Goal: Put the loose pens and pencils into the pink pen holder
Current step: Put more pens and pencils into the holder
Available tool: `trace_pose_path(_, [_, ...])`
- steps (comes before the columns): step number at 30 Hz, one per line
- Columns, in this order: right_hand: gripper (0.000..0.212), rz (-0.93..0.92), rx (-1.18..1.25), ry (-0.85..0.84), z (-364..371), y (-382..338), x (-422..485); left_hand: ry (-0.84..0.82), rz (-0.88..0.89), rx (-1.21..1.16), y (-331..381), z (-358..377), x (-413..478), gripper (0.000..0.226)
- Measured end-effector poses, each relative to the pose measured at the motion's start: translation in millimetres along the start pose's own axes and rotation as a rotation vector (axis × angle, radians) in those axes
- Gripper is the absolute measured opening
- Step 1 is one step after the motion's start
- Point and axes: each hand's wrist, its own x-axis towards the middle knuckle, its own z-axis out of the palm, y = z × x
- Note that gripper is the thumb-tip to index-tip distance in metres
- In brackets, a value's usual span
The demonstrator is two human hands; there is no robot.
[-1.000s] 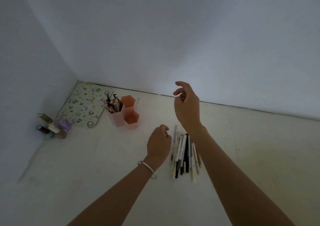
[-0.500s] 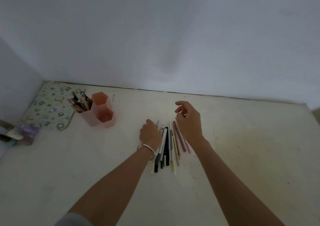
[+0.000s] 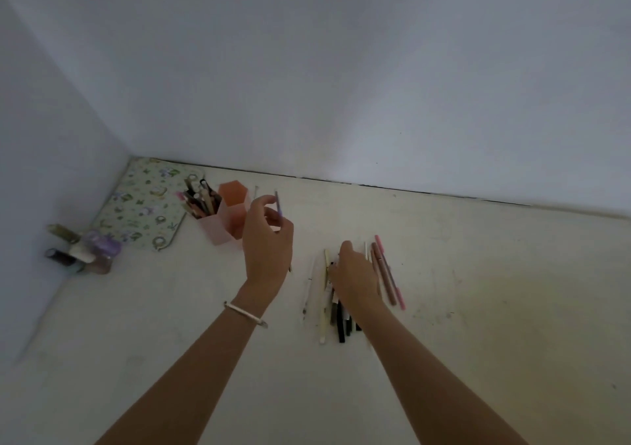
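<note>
A pink pen holder (image 3: 222, 221) with hexagonal cups stands at the back left; its left cup is full of pens, the others look empty. My left hand (image 3: 268, 245) hovers just right of it, shut on a thin purple pen (image 3: 278, 205) that points up. A pile of loose pens and pencils (image 3: 336, 304) lies on the table in the middle, with two pink pens (image 3: 387, 274) at its right side. My right hand (image 3: 353, 275) rests on the pile, fingers down among the pens; whether it grips one is hidden.
A floral patterned mat (image 3: 146, 205) lies in the back left corner. Several small bottles (image 3: 82, 250) cluster by the left wall. A thin stick (image 3: 254, 192) lies behind the holder. White walls close the back and left of the cream table (image 3: 478, 308).
My left hand has lifted off the pile with a purple pen and moved left toward the holder. My right hand has dropped onto the pile.
</note>
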Motion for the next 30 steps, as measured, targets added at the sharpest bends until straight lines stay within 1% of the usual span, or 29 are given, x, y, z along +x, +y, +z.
trace_pose_path(5, [0.006, 0.01, 0.015, -0.003, 13, -10, 1, 0.086, 0.063, -0.05, -1, -25, 4, 0.029])
trace_pose_path(7, [0.009, 0.007, 0.011, -0.012, 13, -12, 2, 0.124, 0.089, -0.054, 1, -33, 3, 0.032])
trace_pose_path(8, [0.014, 0.0, 0.037, 0.012, 11, -13, 2, 0.14, 0.121, -0.068, 3, -38, 3, 0.038])
trace_pose_path(11, [0.047, -0.035, 0.272, 0.17, -9, -23, 6, 0.233, 0.22, -0.102, 6, -61, 12, 0.059])
trace_pose_path(13, [0.053, -0.103, 0.414, 0.294, -31, -35, 11, 0.352, 0.26, -0.09, 7, -80, 26, 0.06])
trace_pose_path(16, [0.046, -0.206, 0.596, 0.431, -61, -56, 18, 0.468, 0.304, -0.087, 6, -100, 50, 0.053])
trace_pose_path(19, [0.039, -0.272, 0.736, 0.518, -76, -74, 19, 0.455, 0.367, 0.006, -3, -106, 60, 0.048])
trace_pose_path(22, [0.036, -0.302, 0.826, 0.537, -77, -87, 17, 0.394, 0.402, 0.156, -21, -103, 63, 0.043])
trace_pose_path(23, [0.036, -0.3, 0.848, 0.534, -76, -90, 16, 0.377, 0.415, 0.219, -27, -102, 62, 0.039])
trace_pose_path(25, [0.037, -0.3, 0.889, 0.52, -71, -94, 13, 0.388, 0.437, 0.399, -37, -100, 59, 0.024])
trace_pose_path(26, [0.038, -0.311, 0.909, 0.508, -68, -96, 11, 0.408, 0.435, 0.471, -41, -100, 56, 0.022])
trace_pose_path(27, [0.038, -0.327, 0.926, 0.495, -65, -100, 9, 0.427, 0.421, 0.492, -44, -103, 54, 0.024])
trace_pose_path(28, [0.038, -0.35, 0.949, 0.487, -63, -105, 7, 0.446, 0.405, 0.466, -45, -106, 52, 0.03])
trace_pose_path(30, [0.04, -0.417, 0.997, 0.47, -58, -119, 6, 0.493, 0.393, 0.361, -43, -118, 53, 0.04])
